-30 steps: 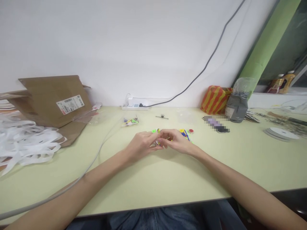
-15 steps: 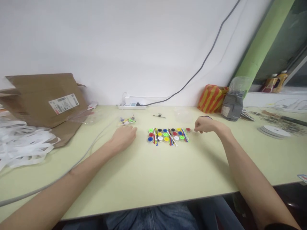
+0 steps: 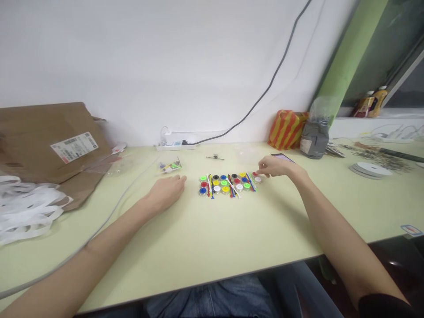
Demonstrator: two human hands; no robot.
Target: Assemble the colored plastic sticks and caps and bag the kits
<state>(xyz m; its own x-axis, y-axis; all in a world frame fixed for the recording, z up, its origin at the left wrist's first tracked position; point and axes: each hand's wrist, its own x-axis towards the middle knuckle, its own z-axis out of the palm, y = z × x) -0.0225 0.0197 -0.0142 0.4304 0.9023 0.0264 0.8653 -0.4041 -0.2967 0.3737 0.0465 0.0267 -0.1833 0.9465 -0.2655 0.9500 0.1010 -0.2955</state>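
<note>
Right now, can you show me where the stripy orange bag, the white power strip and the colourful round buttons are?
stripy orange bag [image 3: 285, 129], head view, middle of its front.
white power strip [image 3: 172, 145], head view, middle of its top.
colourful round buttons [image 3: 225, 184], head view, a green one mid-cluster.

No legible text anywhere. White shipping label [image 3: 74, 147] on the cardboard box [image 3: 39, 141], left of frame: barcode and print too small to read. Bottles [image 3: 371, 100] at upper right: labels blurred.
</note>
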